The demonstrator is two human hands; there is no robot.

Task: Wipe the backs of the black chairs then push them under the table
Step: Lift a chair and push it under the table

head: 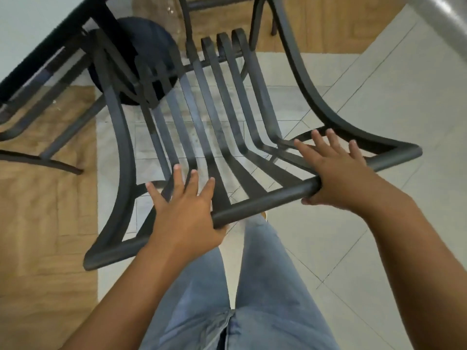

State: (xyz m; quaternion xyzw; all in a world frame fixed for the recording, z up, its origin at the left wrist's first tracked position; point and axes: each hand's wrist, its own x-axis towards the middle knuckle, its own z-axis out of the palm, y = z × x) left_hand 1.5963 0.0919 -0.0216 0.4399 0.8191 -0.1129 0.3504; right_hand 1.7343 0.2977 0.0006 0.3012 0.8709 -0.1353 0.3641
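Observation:
A black metal chair (262, 199) with a slatted back and seat stands right in front of me, its top rail running across the middle of the view. My left hand (184, 213) rests on the left part of that rail, palm down, fingers spread, thumb tucked under the bar. My right hand (336, 173) lies on the right part of the rail the same way, fingers spread forward. The chair's front reaches under the glass table (38, 54) with its black frame at the upper left. No cloth is in either hand.
A dark round table base (149, 44) shows through the glass. Parts of another black chair (38, 157) show at the left and more chair legs (260, 18) at the top. The floor is pale tile with wood-look borders. My jeans-clad legs (252, 286) stand behind the chair.

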